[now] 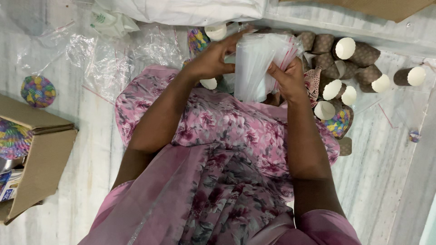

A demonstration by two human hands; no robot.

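Observation:
Both hands hold a thick stack of clear plastic bags point(256, 63) with thin red edge strips, raised above my lap. My left hand point(212, 58) grips the stack's left side, fingers stretched over its top. My right hand point(287, 77) clasps its right side from below. Under my arms lies pink flowered cloth point(218, 131) over my knees. Just right of the stack lie stacks of brown paper cups point(349, 52) with white insides, tipped on their sides on the floor.
An open cardboard box point(41, 154) sits at the left with a colourful cup stack point(13, 138) in it. Another colourful stack point(37, 90) lies on the marble floor. Loose clear bags point(109, 59) and a white sack point(190, 11) lie ahead. One brown cup point(408, 76) lies far right.

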